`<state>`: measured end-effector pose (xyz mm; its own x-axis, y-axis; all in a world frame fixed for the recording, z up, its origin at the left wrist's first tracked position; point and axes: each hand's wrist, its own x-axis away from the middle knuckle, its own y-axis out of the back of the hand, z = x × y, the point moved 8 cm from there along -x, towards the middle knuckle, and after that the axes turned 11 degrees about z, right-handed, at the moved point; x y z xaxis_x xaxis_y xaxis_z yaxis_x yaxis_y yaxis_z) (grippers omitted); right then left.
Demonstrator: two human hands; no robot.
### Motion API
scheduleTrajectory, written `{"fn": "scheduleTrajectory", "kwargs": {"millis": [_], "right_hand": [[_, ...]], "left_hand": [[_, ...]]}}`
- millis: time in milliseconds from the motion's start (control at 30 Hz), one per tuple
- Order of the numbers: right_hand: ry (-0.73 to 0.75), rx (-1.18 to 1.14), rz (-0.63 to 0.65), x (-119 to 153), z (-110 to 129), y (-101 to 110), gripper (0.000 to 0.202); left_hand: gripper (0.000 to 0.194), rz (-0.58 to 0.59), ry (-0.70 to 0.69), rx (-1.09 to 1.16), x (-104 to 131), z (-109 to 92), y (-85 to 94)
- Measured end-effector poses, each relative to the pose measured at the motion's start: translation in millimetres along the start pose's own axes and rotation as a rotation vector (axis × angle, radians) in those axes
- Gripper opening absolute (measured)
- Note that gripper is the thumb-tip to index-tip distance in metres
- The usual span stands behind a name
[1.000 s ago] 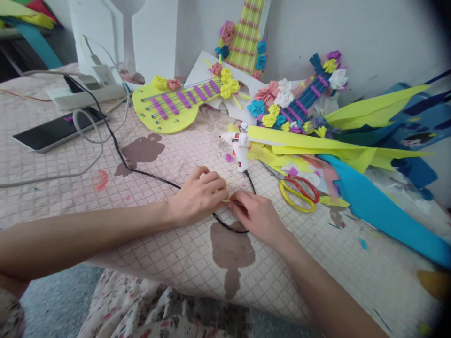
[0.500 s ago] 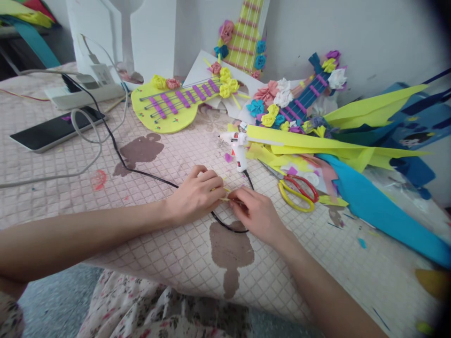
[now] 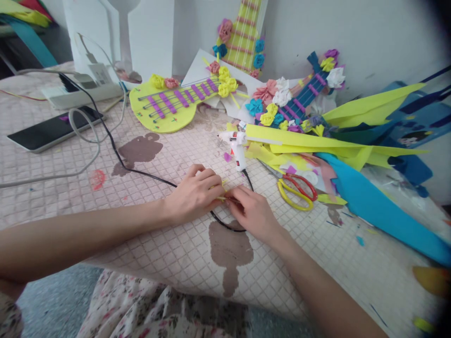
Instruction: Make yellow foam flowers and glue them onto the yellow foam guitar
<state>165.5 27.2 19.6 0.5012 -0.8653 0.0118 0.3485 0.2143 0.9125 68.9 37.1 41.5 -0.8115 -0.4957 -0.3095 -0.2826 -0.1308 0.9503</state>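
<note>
My left hand (image 3: 195, 195) and my right hand (image 3: 252, 210) meet low over the table, fingers bent and pinched close together. Between their fingertips runs a thin yellow strip (image 3: 221, 198), probably paper, mostly covered by the fingers. Both hands grip it. A black cord (image 3: 227, 227) passes beneath them and leads to a white glue gun (image 3: 238, 149) standing just beyond my fingers. Red-and-yellow-handled scissors (image 3: 296, 191) lie to the right of my right hand.
A yellow paper guitar (image 3: 164, 108) with purple strips lies at the back, near a blue flowered one (image 3: 305, 101). Yellow sheets (image 3: 317, 142) and a blue sheet (image 3: 380, 211) spread on the right. A phone (image 3: 52, 130) and power strip (image 3: 81, 95) sit at left.
The whole view has shifted very slightly. Both hands keep nearly the same pose around the yellow strip, and the objects on the table stay where they were.
</note>
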Motion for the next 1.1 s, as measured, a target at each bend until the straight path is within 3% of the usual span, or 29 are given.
{"fn": "scheduleTrajectory", "kwargs": {"millis": [500,733,1100], "right_hand": [[0.027,-0.152,-0.12,-1.9,-0.9,4.4,0.015],[-0.004,-0.203,-0.112,-4.3,-2.6,4.2,0.016],[-0.034,-0.167,-0.175,-12.3,-0.6,0.8,0.004]], "left_hand": [[0.01,-0.044,-0.001,0.151,2.2,9.9,8.4],[0.008,-0.012,0.011,0.215,1.2,16.4,8.1],[0.008,0.002,-0.008,0.295,1.2,15.5,4.5]]}}
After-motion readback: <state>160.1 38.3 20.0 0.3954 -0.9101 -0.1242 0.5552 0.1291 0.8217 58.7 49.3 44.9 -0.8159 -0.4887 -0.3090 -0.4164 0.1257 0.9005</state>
